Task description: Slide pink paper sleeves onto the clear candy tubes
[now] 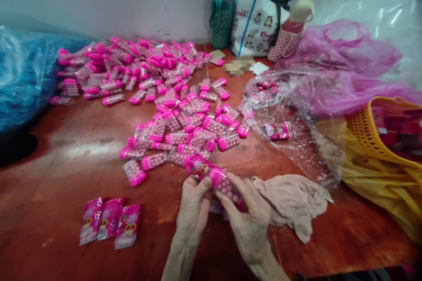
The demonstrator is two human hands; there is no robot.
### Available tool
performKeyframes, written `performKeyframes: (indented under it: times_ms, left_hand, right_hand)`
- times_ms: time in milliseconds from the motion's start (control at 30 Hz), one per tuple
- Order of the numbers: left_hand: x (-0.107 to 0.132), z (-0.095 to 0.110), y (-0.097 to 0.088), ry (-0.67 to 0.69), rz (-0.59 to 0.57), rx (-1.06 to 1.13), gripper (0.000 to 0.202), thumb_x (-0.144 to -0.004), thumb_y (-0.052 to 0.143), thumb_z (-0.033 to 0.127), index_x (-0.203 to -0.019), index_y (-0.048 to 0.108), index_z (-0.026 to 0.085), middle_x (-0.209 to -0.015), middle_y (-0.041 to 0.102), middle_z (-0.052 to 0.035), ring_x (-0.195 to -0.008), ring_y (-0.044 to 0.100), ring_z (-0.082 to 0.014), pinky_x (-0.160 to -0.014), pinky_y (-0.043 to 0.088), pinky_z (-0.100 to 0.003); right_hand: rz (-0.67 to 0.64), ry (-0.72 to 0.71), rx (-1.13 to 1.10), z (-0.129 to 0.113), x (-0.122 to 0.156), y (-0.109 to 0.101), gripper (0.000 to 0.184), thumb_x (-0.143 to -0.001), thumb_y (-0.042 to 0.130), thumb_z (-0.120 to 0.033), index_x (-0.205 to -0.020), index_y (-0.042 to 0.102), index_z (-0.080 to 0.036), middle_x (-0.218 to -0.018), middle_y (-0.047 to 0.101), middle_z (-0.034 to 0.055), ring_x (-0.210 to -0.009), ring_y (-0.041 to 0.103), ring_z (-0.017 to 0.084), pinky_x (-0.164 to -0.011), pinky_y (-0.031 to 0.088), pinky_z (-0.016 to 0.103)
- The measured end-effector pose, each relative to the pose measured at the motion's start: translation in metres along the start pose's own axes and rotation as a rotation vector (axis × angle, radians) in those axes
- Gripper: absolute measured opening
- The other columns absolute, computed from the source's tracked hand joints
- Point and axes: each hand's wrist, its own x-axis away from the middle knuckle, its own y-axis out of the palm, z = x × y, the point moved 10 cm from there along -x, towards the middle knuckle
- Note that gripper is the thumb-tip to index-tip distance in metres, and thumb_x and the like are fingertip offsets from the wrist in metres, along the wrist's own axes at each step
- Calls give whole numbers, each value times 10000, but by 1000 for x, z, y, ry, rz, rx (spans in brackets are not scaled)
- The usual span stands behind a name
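Observation:
Both my hands meet at the near edge of a red-brown table. My left hand grips the end of a clear candy tube with a pink cap, where a pink printed sleeve covers it. My right hand pinches the tube's other end, full of pink balls. A big heap of similar pink-capped tubes spreads across the table behind. Three sleeved tubes lie side by side at the near left.
A beige cloth lies right of my hands. Clear plastic sheeting holds more pink sleeves. A yellow basket and pink bags fill the right; blue bags the left. Tote bags stand against the wall.

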Motion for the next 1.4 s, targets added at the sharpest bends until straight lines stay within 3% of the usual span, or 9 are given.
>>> performKeyframes:
  times_ms: [167,300,433,567,767,933,1167,1267,1400]
  left_hand:
    - [1,2,-1,-17,21,5,163,-590,754,202,-713,670,136,-630,673,-15,-578,611,-136,-705,500,-301]
    - [0,11,-2,22,-5,-37,230,-541,784,252,-722,688,146,-681,692,-39,-663,636,-183,-705,503,-320]
    - [4,13,10,43,-111,-88,307,-520,793,286,-781,703,153,-759,701,-72,-760,639,-229,-718,501,-333]
    - [8,11,21,56,-169,-113,281,-581,753,329,-785,702,144,-809,688,-92,-824,623,-249,-736,498,-348]
    - [6,10,17,87,-147,-78,243,-625,716,353,-761,692,153,-780,664,-73,-852,605,-245,-772,484,-362]
    - [10,18,18,139,-227,-122,269,-642,703,356,-815,689,151,-874,651,-95,-956,568,-272,-835,455,-370]
    - [14,17,21,97,-261,-106,294,-659,690,358,-888,690,172,-974,662,-121,-1028,549,-305,-866,437,-418]
    - [9,10,15,59,-191,-66,325,-648,698,371,-895,687,160,-965,671,-134,-916,604,-286,-773,482,-399]
    - [3,-1,9,4,-93,-61,187,-659,699,248,-810,684,139,-838,691,-97,-736,635,-213,-686,498,-336]
  right_hand:
    - [5,-49,-1,-6,3,1,394,-782,592,-133,-1161,543,-228,-905,634,55,-790,611,183,-696,520,294]
    - [-69,20,-129,-4,5,7,365,-833,518,-126,-1185,528,-224,-1037,626,69,-935,600,190,-797,508,310]
    - [3,82,-187,0,7,-4,358,-821,535,-97,-1137,567,-262,-1012,652,36,-932,611,179,-797,514,292]
    - [59,1,-150,-5,11,-10,409,-789,559,-49,-1136,570,-265,-958,657,29,-880,616,166,-762,525,278]
    - [36,-137,-128,-21,12,-2,468,-792,507,9,-1194,538,-227,-872,638,62,-786,611,155,-656,531,257]
    - [1,74,-212,-4,9,-2,318,-788,546,-73,-1058,624,-223,-800,644,43,-704,608,169,-620,522,291]
    - [-15,389,-526,23,14,12,232,-786,592,-178,-1008,640,-225,-571,575,-39,-407,492,82,-387,445,198]
    - [-13,400,-439,27,18,16,270,-792,586,-201,-1060,619,-203,-735,660,22,-528,589,124,-445,497,224]
    - [-27,293,-256,24,17,16,318,-820,533,-180,-1136,561,-205,-1065,645,87,-904,628,210,-725,544,323]
